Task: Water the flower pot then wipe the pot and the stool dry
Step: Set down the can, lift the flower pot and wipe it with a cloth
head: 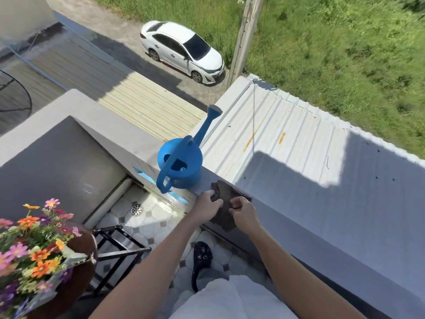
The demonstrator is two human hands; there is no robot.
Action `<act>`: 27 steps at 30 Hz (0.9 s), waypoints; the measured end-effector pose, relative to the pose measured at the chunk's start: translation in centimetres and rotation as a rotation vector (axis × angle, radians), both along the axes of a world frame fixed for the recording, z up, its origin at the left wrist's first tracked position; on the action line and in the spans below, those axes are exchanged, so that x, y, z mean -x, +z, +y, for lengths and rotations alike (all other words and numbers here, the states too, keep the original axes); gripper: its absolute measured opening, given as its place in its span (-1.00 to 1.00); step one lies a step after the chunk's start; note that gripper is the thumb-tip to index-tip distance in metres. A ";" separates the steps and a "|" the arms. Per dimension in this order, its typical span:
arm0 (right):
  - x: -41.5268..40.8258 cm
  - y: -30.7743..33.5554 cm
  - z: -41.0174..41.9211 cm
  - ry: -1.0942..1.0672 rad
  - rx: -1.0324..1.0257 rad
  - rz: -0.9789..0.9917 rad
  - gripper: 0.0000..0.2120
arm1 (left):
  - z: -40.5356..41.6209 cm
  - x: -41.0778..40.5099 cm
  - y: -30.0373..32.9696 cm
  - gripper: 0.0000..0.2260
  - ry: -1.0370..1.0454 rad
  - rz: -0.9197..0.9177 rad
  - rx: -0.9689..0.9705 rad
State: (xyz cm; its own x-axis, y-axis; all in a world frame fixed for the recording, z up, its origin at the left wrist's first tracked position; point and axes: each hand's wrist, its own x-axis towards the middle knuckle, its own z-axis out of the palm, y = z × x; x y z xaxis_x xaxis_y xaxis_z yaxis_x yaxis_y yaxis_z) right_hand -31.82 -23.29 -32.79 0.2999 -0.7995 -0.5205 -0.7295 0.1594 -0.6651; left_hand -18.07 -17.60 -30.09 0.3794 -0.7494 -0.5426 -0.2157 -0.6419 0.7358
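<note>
- The stool (pixel 119 247) is standing on the floor, mostly hidden, and looking hard and stiff.
- The flower pot (pixel 78 270) is sitting at the bottom left, cut off and likely heavy.
- The watering can (pixel 180 165) is resting on the ledge (pixel 287 217); its handle is best for grabbing.
- The cloth (pixel 226 203) is lying beside it, soft and light.
- The 2 hands, left hand (pixel 207 203) and right hand (pixel 243 212), are pinching the cloth.

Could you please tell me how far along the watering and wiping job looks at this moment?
The blue watering can stands set down on the wall ledge, so watering may be finished, though that cannot be confirmed. Both the left hand and right hand are gripping the brown cloth on the ledge. Wiping the flower pot and stool is not yet begun.
</note>
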 end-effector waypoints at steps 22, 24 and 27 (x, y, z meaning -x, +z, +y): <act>-10.2 10.6 19.3 0.106 -0.719 -0.697 -0.62 | 27.2 -6.9 16.3 -0.89 0.578 0.022 0.191; -11.4 11.1 21.4 0.156 -0.579 -0.596 -0.77 | 29.3 -6.2 16.0 -0.78 0.416 -0.273 0.122; -12.7 12.2 24.2 0.261 -0.566 -0.600 -0.77 | 31.5 -4.8 15.4 -0.56 0.317 -0.436 0.089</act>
State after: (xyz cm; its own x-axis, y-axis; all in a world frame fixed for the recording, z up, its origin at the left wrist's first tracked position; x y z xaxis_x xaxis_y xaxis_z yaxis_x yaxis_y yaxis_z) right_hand -19.10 0.88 -20.55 0.7891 -0.3353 -0.5147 -0.3402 0.4592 -0.8206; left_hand -13.23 13.87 -14.67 0.7697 -0.5976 -0.2245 -0.3189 -0.6647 0.6757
